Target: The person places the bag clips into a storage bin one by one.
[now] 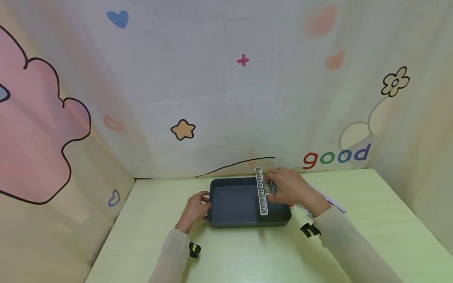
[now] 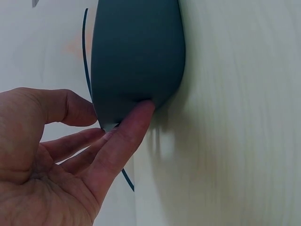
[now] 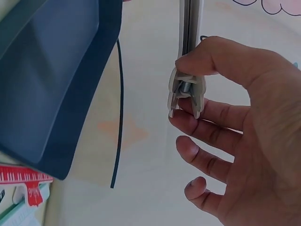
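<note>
Head view: tray (image 1: 233,204) sits toward the far edge of the desk (image 1: 247,255), about midway between its left and right edges. Left hand (image 1: 194,208) at the tray's left end, digits bent and gripping the end wall. Right hand (image 1: 291,186) over the tray's right end, pinching a white clip (image 1: 261,196). Clip's ruler-marked face is turned toward the tray's left end, its long strip running from the far rim toward the near wall.

Left wrist view adds the grip from outside: one digit laid against the outer wall, another bent by the rim, two more partly hidden behind. Whether the tray bears fully on the desk, cannot tell.

Right wrist view adds the clip's edge and its metal spring (image 3: 186,88), hidden from the head. Thumb on one side, fingertips on the other; two remaining fingers curl loosely, clear of it. Clip shows apart from the tray here. Also plainer: a red piece (image 3: 26,174) and a green-edged piece (image 3: 26,209) beside the tray.

Head view alone shows a purple strip (image 1: 337,205) beyond the right wrist.
</note>
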